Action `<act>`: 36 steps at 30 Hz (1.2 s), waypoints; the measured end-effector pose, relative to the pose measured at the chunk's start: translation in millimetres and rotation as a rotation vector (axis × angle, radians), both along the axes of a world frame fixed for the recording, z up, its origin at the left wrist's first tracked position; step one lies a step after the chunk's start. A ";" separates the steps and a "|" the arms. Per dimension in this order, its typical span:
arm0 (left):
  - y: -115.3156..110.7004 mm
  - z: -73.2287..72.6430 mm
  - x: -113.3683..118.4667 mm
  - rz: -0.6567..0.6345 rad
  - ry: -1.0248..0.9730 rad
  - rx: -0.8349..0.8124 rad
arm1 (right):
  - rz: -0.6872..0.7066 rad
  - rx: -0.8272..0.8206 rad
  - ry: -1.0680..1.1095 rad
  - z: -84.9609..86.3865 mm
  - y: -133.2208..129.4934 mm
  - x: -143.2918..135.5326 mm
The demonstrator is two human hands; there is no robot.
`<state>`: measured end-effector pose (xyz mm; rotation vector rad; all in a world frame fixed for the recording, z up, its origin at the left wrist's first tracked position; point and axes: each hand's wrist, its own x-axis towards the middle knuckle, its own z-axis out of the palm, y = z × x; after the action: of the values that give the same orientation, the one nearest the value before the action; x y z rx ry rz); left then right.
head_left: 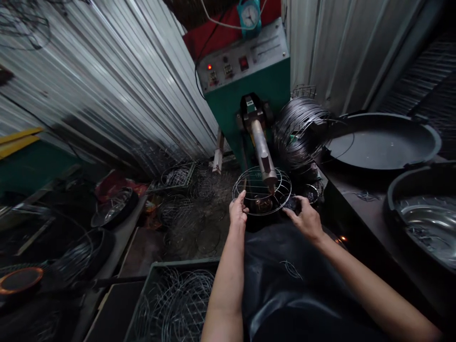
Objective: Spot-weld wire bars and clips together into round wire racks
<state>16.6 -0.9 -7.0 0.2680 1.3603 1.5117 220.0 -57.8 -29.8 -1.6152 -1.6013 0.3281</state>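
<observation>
A round wire rack with a rim and several cross wires is held level under the tip of a welding machine's metal arm. My left hand is closed on the rack's left rim, thumb uppermost. At the right rim is my right hand, its thumb tip against the wire and its index finger bent above. Whether a small wire piece is also in those fingers, I cannot tell. The electrode tip comes down over the rack's right part. A few short curved wires lie on the dark apron across my lap.
Behind stands the green machine cabinet with a red light and a small clock. Coiled wire hangs right of the arm. Large black pans sit at right. A green crate of wire racks stands at lower left.
</observation>
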 end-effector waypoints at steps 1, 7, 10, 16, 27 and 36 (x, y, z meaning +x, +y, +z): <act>0.0 -0.2 0.4 0.007 0.016 0.000 | -0.017 -0.053 -0.053 0.4 2.6 -2.6; 3.8 -1.1 1.2 -0.006 0.053 -0.032 | 0.028 -0.168 -0.326 9.7 22.9 -21.3; 6.4 -0.1 1.2 -0.021 0.058 -0.029 | 0.060 -0.188 -0.368 12.6 26.5 -29.6; 0.6 7.7 -2.7 -0.056 0.086 -0.112 | -0.006 -0.211 -0.380 19.6 -4.0 -16.4; 0.9 12.3 -9.4 -0.127 -0.030 -0.138 | 0.587 -0.719 -0.494 -80.8 -95.3 -18.8; -47.4 0.8 1.7 0.008 -0.113 -0.142 | 0.772 -0.651 -0.507 -77.9 -100.5 -2.0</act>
<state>18.2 -48.4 -6.1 0.0863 1.3720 1.4075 218.0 -158.3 -107.7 -1.5170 -2.6976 0.9806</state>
